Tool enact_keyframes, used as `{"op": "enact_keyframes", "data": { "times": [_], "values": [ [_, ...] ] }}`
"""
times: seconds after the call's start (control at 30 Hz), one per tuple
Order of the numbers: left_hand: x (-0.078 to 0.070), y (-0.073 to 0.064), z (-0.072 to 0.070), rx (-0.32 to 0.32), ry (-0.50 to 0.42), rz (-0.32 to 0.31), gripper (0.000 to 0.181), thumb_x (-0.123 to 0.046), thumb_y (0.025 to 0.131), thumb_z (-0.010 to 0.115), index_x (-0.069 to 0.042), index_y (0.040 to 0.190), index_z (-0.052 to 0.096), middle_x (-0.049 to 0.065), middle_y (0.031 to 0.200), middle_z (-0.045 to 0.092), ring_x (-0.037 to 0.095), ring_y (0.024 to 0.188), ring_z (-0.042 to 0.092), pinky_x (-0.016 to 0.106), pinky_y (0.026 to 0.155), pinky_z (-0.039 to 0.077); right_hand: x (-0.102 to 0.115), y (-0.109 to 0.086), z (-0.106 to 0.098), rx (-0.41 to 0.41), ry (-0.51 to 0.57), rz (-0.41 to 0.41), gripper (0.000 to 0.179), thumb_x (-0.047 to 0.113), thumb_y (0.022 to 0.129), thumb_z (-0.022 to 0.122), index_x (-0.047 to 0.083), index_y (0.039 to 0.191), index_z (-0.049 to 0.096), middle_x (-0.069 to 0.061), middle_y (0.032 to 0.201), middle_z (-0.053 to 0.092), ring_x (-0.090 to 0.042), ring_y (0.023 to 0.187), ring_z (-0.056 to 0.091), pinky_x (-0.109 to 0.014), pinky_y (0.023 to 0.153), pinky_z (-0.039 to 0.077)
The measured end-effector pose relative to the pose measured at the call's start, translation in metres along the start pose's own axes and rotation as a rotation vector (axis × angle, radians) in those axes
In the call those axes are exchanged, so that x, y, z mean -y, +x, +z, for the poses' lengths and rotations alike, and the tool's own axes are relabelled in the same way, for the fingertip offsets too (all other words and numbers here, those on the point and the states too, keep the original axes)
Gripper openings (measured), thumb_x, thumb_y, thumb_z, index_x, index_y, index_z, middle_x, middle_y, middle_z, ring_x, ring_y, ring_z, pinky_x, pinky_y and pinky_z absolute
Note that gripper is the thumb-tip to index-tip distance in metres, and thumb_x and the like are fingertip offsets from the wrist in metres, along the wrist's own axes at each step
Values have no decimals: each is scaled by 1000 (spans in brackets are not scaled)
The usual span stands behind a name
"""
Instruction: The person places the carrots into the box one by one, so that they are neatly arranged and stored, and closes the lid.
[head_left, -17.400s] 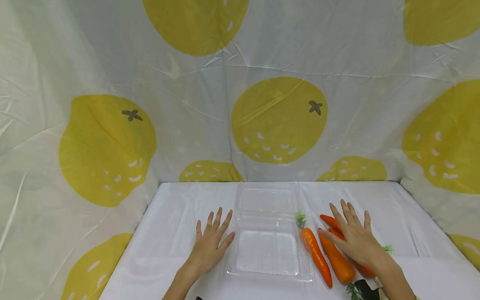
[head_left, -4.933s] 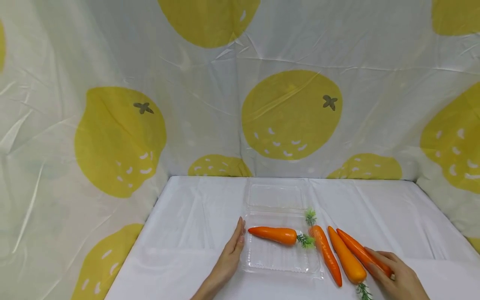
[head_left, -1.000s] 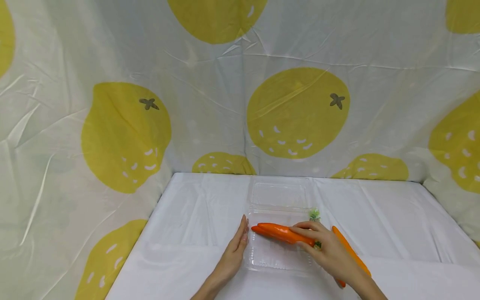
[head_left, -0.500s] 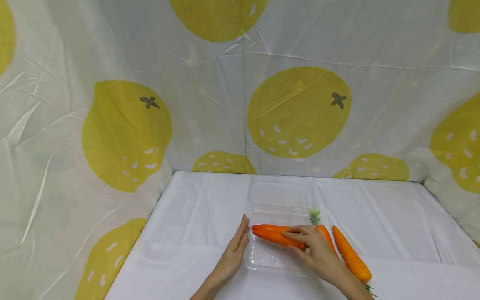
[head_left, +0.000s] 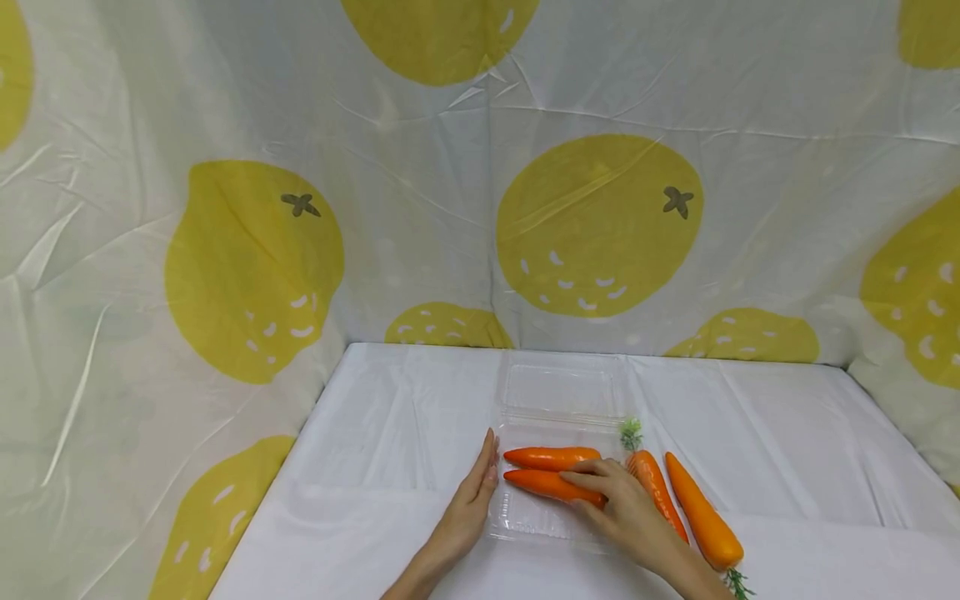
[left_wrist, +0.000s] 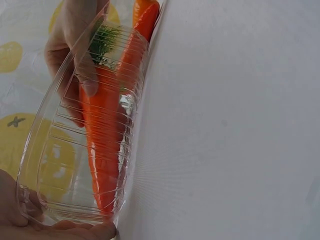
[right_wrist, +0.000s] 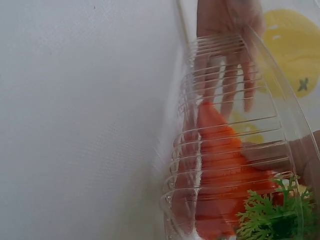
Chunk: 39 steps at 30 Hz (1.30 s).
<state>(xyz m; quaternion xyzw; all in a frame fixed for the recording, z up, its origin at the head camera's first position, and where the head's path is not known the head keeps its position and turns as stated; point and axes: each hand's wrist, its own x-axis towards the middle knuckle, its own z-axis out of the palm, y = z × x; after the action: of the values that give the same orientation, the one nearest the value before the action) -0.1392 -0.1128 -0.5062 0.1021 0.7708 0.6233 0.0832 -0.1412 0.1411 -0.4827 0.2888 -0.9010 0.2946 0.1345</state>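
A clear plastic clamshell container [head_left: 517, 517] lies opened on the white table, its lid [head_left: 558, 387] folded back flat. Inside, an orange carrot [head_left: 551, 457] lies crosswise, tip to the left. My right hand [head_left: 618, 504] holds a second carrot [head_left: 543, 483] by its thick end, just in front of the first and roughly parallel. Green leaves [left_wrist: 105, 42] show at the held end in the left wrist view. My left hand [head_left: 465, 500] rests with straight fingers against the container's left wall. Through the clear side in the right wrist view, those fingers [right_wrist: 230, 82] extend beyond the carrot tip.
Right of the container lie two more carrots, one [head_left: 660, 496] right beside its edge with a leafy top [head_left: 631, 433], the other [head_left: 701, 512] farther right. A lemon-print curtain [head_left: 600, 225] hangs behind and at the sides of the table [head_left: 795, 450].
Since the first frame, two carrots have gone from the right side into the container. Over the last second, my right hand brought the second carrot toward me, off the first one, and lower.
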Motion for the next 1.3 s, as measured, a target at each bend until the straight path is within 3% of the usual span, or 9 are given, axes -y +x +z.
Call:
{"op": "enact_keyframes", "data": {
  "times": [0.37,0.77,1.0,1.3],
  "values": [
    [-1,0,1,5,11,10,59,-20,115,30,-17,168,4,14,174,13,34,161,17,48,126,17,-6,-1,3,37,-17,12,40,6,82,85,16,121,78,4,117,73,-18,105,67,-40,90,60],
    [-2,0,2,-4,30,4,59,-21,115,30,-16,168,4,12,174,12,34,161,16,51,127,15,-10,-1,5,37,-14,2,40,5,80,86,14,118,80,3,111,70,-16,98,65,-35,84,59],
    [-2,0,2,-7,30,3,59,-20,115,29,-18,168,4,13,174,13,34,161,15,51,127,14,-9,-1,4,66,-38,26,38,9,83,84,17,119,80,7,111,68,-17,101,64,-36,88,59],
    [0,0,2,-7,33,18,59,-20,115,29,-14,168,4,15,174,12,35,161,17,50,126,16,-11,-2,13,-110,-95,-81,40,8,75,90,20,113,83,10,101,61,-7,88,51,-15,66,46]
  ]
}}
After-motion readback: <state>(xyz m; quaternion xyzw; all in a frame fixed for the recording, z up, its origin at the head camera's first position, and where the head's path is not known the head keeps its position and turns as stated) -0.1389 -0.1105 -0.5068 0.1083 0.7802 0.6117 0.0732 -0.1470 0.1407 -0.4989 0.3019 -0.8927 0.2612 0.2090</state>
